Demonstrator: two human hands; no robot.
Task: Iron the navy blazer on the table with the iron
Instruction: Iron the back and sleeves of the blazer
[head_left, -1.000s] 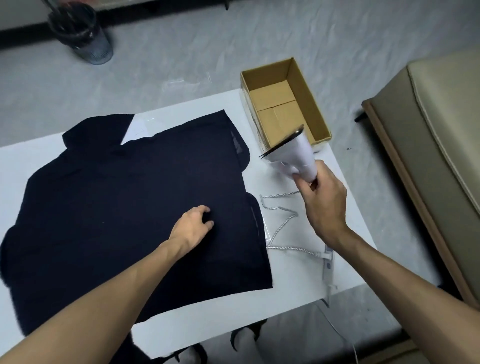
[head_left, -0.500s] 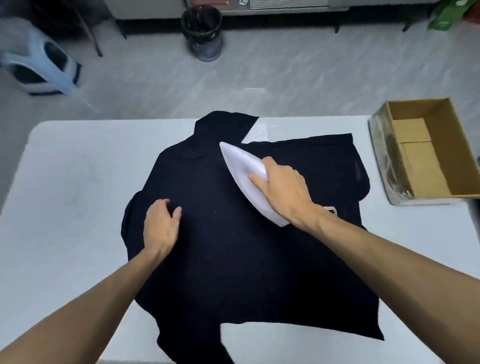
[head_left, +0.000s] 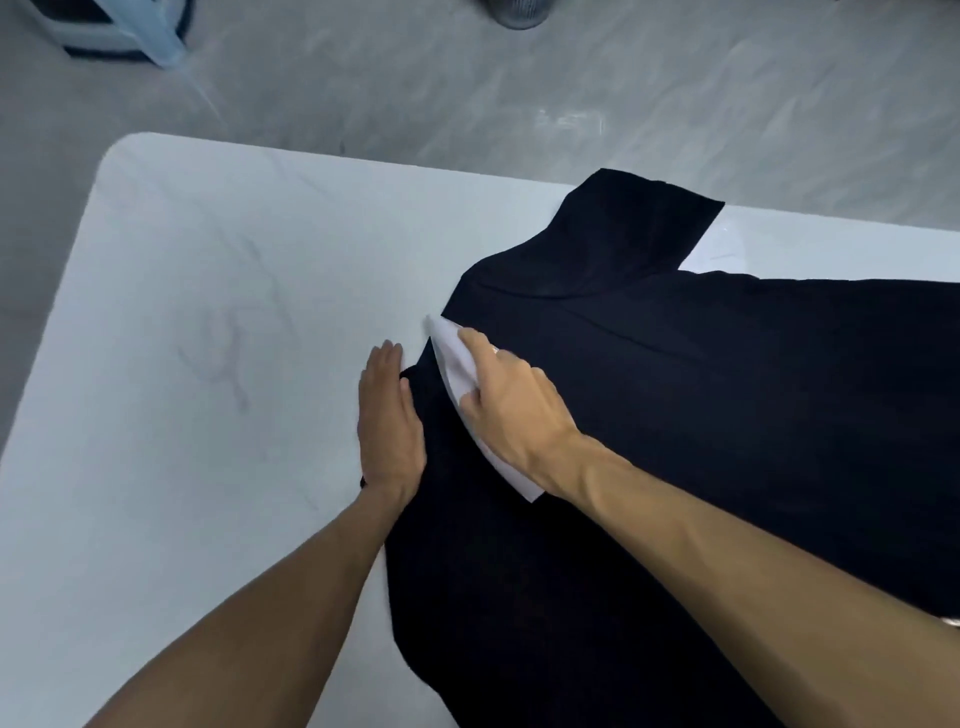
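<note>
1 iron (head_left: 451, 354) at blazer (head_left: 675, 415) edge, right hand (head_left: 514, 410) fingers clamped round it, left hand (head_left: 389, 423) fingers flat together, open table (head_left: 182, 364) beyond.

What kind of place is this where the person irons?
Probably an indoor room, a home or a small workroom; I cannot tell which. A navy blazer lies on a white table, not an ironing board; on the grey floor stands what looks like a plastic stool.

A dark navy fabric blazer (head_left: 675, 415) is spread flat over the right part of a white, round-cornered table (head_left: 208, 312), collar towards the far edge. A white, pointed plastic iron (head_left: 457, 358) is set sole-down at its left edge, tip reaching the cloth's border.
</note>
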